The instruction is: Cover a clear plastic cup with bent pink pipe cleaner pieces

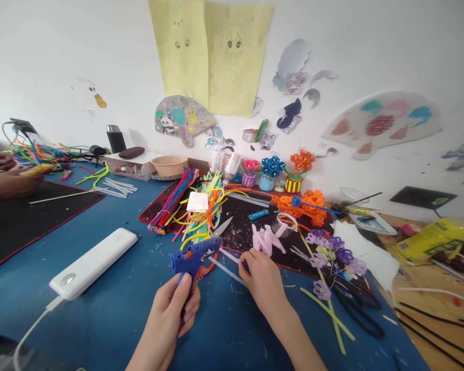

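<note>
Two hands are working close together: the left hand (166, 319) is clamped around a blue hot glue gun (193, 257), the fingers hiding part of its handle; the right hand (263, 281) is pinching a pale pink strip (232, 256) just beside the nozzle (219, 248). Three small pots (266, 184) are holding pipe-cleaner flowers (272, 167); the contents of a tan paper bowl (169, 164) are staying hard to make out.

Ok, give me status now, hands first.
Left hand gripping blue hot glue gun. Right hand pinching pink pipe-cleaner piece. Scissors just beyond the gun.

No readable text or labels.
</note>
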Demonstrator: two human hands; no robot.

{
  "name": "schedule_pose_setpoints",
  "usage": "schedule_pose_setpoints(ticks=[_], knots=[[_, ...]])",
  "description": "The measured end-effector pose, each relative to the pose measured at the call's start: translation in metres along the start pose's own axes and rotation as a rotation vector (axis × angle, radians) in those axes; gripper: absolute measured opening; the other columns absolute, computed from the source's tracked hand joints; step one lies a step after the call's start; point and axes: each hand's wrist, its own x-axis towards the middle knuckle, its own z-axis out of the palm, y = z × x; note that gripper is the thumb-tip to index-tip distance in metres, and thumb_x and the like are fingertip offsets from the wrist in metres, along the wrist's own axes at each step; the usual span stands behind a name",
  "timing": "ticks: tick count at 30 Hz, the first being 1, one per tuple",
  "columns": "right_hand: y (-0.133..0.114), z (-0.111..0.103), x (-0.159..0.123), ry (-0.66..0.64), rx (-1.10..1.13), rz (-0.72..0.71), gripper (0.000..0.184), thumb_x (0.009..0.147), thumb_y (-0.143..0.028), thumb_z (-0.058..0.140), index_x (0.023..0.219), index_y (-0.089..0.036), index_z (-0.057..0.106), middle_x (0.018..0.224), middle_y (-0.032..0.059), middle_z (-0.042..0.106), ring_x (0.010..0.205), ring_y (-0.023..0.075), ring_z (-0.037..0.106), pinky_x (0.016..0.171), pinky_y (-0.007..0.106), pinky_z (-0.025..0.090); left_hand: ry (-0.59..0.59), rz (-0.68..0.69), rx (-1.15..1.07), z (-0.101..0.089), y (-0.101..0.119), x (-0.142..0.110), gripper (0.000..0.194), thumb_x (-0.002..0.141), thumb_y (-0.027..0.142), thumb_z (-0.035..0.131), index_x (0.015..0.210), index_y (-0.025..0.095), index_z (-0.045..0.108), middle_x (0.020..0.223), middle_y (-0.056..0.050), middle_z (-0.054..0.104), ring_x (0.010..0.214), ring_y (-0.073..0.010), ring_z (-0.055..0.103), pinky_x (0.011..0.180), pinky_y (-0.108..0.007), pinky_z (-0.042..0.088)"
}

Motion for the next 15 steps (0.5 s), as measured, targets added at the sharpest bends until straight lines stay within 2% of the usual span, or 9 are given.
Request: schedule_pose_setpoints(ticks=[4,7,10,15], knots=[[0.0,-0.006,0.0,0.105,0.074,-0.026,0.016,0.085,-0.009,0.05,0.073,-0.018,0.055,0.067,-0.0001,0.055,0.061,0.0154,0.055,0.057,0.026,0.036,0.006,-0.018,-0.036,0.006,0.007,-0.008,0.047,0.079,0.059,0.059,0.064,0.017,0.043,0.052,0.008,0.033,0.044,-0.0039,0.019,0.035,-0.012,0.02],[-0.001,-0.022,0.001,0.221,0.128,-0.086,0.018,0.09,-0.01,0.047,0.079,-0.016,0.059,0.068,0.0012,0.057,0.062,0.0151,0.055,0.059,0.026,0.038,0.014,-0.024,-0.036,0.01,0.011,-0.014,0.044,0.081,0.059,0.056,0.072,0.016,0.048,0.053,0.008,0.032,0.046,-0.0045,0.017,0.037,-0.013,0.017],[-0.003,-0.044,0.002,0.353,0.087,-0.194,0.017,0.09,-0.006,0.049,0.083,-0.013,0.063,0.069,0.0033,0.059,0.063,0.0156,0.056,0.062,0.028,0.04,-0.002,-0.024,-0.018,0.01,0.014,-0.019,0.046,0.08,0.061,0.055,0.076,0.015,0.051,0.052,0.008,0.032,0.046,-0.0046,0.017,0.038,-0.014,0.016],[-0.003,-0.076,0.001,0.452,-0.074,-0.353,0.009,0.084,-0.002,0.06,0.088,-0.006,0.066,0.072,0.0072,0.065,0.062,0.0163,0.056,0.063,0.032,0.041,-0.014,0.039,0.037,0.011,0.016,-0.027,0.048,0.076,0.061,0.061,0.083,0.013,0.059,0.049,0.008,0.033,0.044,-0.0038,0.018,0.04,-0.016,0.016]])
